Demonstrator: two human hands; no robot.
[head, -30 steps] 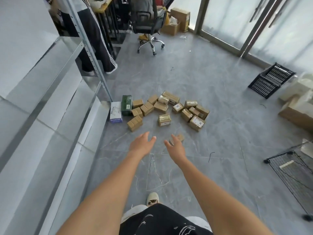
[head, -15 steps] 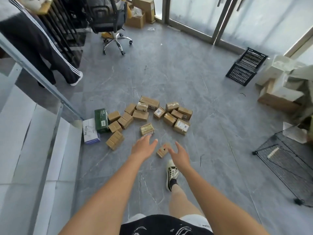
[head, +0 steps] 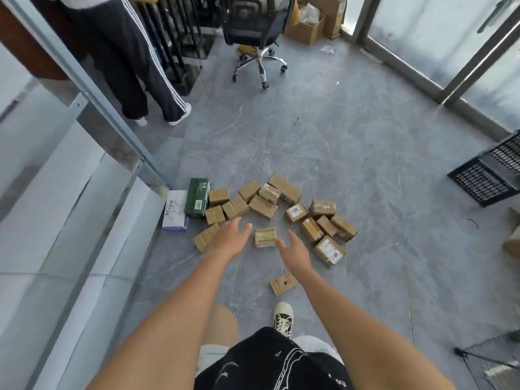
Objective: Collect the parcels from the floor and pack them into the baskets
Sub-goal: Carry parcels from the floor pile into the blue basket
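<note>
A flat brown cardboard parcel (head: pixel 282 283) lies nearest. Beyond it, the left hand (head: pixel 229 239) and right hand (head: pixel 296 250) — both spread, empty — flank a tape-wrapped brown parcel (head: pixel 265 237). Farther off, brown cardboard boxes (head: pixel 281 205) cluster on the grey tiled floor (head: pixel 365 170).

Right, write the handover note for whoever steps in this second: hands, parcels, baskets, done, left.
Left hand: open, empty, reaching over the pile.
Right hand: open, empty, beside it.
Taped parcel lies on the floor between the two hands, untouched.
Parcel pile on the floor ahead; green box and white box at its left edge; one flat parcel lies apart, near the shoe.
Black basket at far right, wire basket lower right.
Done: nothing picked up yet.
Left: collect everything, pack the baskets.
</note>
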